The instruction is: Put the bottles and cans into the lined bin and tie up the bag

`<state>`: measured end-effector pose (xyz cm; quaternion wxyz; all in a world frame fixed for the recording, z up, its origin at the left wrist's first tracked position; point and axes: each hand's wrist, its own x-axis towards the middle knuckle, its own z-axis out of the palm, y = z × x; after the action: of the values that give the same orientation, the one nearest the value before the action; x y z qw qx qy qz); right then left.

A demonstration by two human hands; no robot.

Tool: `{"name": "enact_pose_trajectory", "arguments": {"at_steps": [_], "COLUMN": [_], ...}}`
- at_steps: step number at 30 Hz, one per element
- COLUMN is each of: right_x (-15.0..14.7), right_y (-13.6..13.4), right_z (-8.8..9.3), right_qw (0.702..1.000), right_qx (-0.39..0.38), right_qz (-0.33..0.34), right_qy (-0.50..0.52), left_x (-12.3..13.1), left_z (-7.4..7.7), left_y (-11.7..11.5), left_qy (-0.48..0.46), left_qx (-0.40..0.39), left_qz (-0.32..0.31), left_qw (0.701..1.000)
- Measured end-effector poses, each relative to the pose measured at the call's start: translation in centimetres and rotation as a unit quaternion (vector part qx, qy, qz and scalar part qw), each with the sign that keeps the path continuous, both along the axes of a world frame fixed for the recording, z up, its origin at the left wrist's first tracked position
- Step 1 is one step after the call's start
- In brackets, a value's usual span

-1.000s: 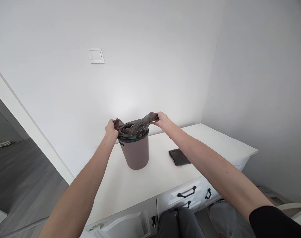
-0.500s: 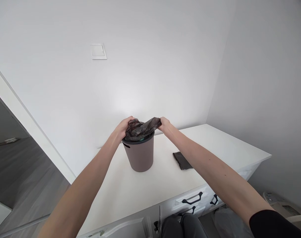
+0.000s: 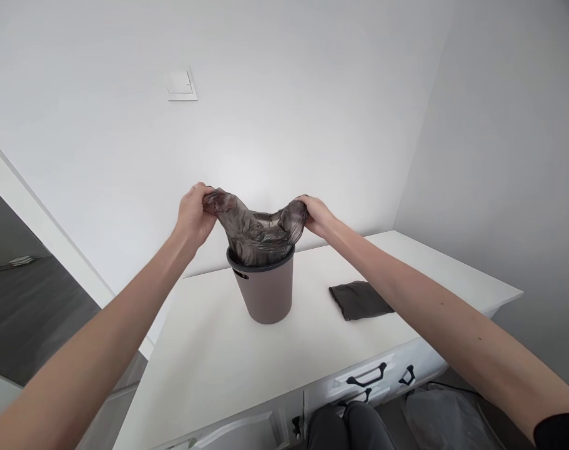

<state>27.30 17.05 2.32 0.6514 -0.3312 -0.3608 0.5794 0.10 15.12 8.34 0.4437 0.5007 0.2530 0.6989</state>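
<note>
A small mauve waste bin (image 3: 267,292) with a dark rim stands on a white cabinet top (image 3: 228,362). A dark, thin plastic bag (image 3: 256,230) rises out of the bin. My left hand (image 3: 193,215) grips the bag's left edge, closed on it above the rim. My right hand (image 3: 316,214) grips the right edge in the same way. The bag hangs stretched between both hands, sagging in the middle, its lower part still inside the bin.
A folded dark bag (image 3: 359,300) lies on the cabinet top to the bin's right. Drawers with black handles (image 3: 366,377) sit below the front edge. A light switch (image 3: 182,85) is on the white wall. Grey floor lies at left.
Both hands have risen and moved apart, pulling the bag's edges up out of the bin. Before, the hands were low at the rim with the bag bunched.
</note>
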Motion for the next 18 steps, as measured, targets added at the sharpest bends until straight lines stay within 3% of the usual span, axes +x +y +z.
{"name": "enact_pose_trajectory", "arguments": {"at_steps": [4, 12, 18], "right_x": [0.5, 1.1, 1.9], "right_y": [-1.2, -4.3, -7.7], "right_z": [2.6, 6.8, 10.4], "right_qw": [0.996, 0.990, 0.970], "right_qx": [0.089, 0.125, 0.228], "right_qz": [0.006, -0.008, -0.001], "right_qy": [0.009, 0.060, 0.081], "left_x": [-1.8, -2.8, -4.6], "left_z": [2.4, 7.5, 11.8], "left_y": [-2.2, -6.6, -10.8], "left_qy": [-0.028, -0.030, -0.087], "left_qx": [0.031, 0.066, 0.119], "left_qz": [0.021, 0.113, 0.171], "left_qw": [0.999, 0.991, 0.974]}}
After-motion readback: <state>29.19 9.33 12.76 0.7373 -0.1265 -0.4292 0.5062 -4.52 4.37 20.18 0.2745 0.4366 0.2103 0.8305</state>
